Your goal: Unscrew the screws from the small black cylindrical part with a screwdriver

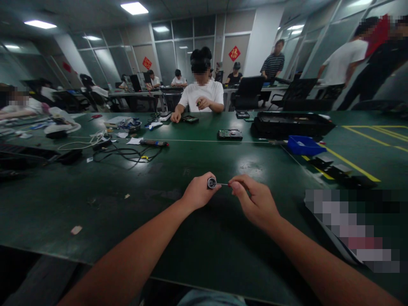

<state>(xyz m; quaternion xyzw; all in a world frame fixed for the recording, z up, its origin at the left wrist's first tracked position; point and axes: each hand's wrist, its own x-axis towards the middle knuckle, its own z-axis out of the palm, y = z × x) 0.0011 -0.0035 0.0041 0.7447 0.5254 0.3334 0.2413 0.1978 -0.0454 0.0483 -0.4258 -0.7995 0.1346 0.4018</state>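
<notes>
Above the near part of the green table [153,170], my left hand [199,190] is wrapped round a dark cylindrical tool [211,183]. Its round, silver-rimmed end faces me; the rest is hidden in my fist. A thin metal rod [222,184] spans from that end to my right hand [255,199]. My right thumb and fingers pinch the rod's far end, where a small reddish spot shows. Whether the rod sits inside the tool or only touches its rim, I cannot tell.
Across the table a person [202,91] works on a hard drive [190,119]. Another hard drive [230,134] lies ahead, near a blue bin [304,145] and a black tray [291,123]. Black cables [127,155] and a pen-shaped tool [154,143] lie left.
</notes>
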